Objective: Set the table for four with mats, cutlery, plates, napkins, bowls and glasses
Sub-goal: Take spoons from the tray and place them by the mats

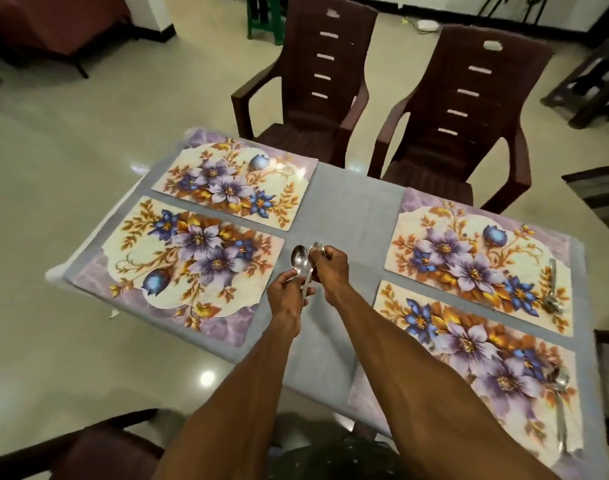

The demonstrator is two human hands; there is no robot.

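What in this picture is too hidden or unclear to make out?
- Head view: lower handles of the spoons, hidden inside the left hand and right hand.
- Cutlery on the far right mat: blurred, type unclear.
- Near right mat: corner cut off by the frame edge.

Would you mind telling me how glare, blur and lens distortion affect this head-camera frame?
Head view: wide-angle bending curves the table edges and splays the chairs; bright lamp reflections sit on the glossy floor; sheen washes out the far left mat; the spoons held by the left hand and right hand look slightly soft, as does cutlery at the right edge.
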